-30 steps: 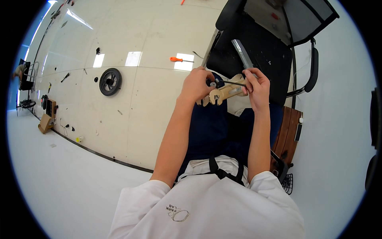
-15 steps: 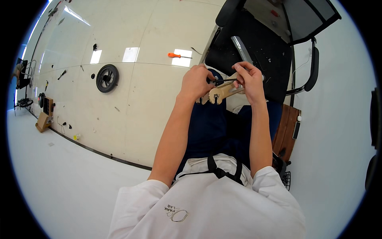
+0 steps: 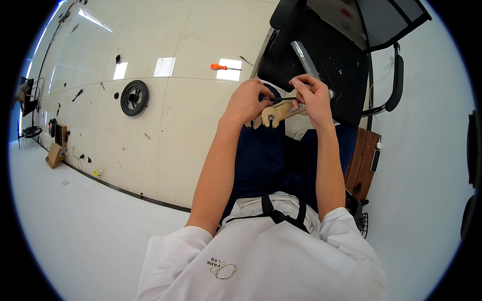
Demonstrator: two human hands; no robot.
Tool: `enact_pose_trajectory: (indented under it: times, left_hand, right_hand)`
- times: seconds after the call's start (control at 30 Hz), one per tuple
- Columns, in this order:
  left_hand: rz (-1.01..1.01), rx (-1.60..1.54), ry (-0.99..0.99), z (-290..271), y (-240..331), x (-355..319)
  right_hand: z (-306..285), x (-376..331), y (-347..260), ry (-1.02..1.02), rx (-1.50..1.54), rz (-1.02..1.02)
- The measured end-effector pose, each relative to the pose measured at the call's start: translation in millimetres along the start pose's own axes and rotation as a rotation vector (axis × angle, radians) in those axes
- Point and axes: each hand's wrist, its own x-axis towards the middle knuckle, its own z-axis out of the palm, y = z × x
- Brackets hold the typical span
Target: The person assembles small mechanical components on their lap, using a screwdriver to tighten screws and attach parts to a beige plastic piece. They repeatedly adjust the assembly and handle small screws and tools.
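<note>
A beige fork-like part (image 3: 271, 117) with slotted, rounded ends rests over my lap. Just above it, a thin black rod or cable (image 3: 285, 99) stretches between my two hands; its exact kind is unclear. My left hand (image 3: 246, 103) is closed, its fingertips pinching the left end, and part of the grip is hidden. On the other side, my right hand (image 3: 314, 98) has its thumb and fingers curled together on the right end. Beyond my hands, a silver tube (image 3: 304, 57) lies on the black seat of an office chair (image 3: 326, 45).
To the left on the tiled floor lie a black wheel (image 3: 134, 98) and an orange-handled screwdriver (image 3: 219, 66). Small dark parts are scattered farther left, near an open cardboard box (image 3: 54, 154). A brown wooden surface (image 3: 362, 155) is at my right, beside a white wall.
My right hand has shifted slightly up and left, and the black piece lies a little flatter. Both hands keep their grip over the beige part.
</note>
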Motion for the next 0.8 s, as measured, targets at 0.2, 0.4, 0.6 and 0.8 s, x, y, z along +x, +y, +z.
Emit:
enact_pose_trajectory:
  times: [0.2, 0.4, 0.6, 0.8]
  left_hand:
    - [0.054, -0.176, -0.026, -6, 8, -1]
    - [0.043, -0.262, -0.058, -6, 9, 1]
    - [-0.046, -0.254, -0.030, -9, 16, -1]
    - [-0.068, -0.314, -0.009, -8, 9, 0]
  right_hand:
    - [20, 9, -11, -0.034, -0.317, -0.068]
    - [29, 17, -8, -0.045, -0.467, -0.216]
    - [18, -5, -6, 0.056, -0.381, -0.237]
    - [18, -14, -3, 0.092, -0.321, -0.249]
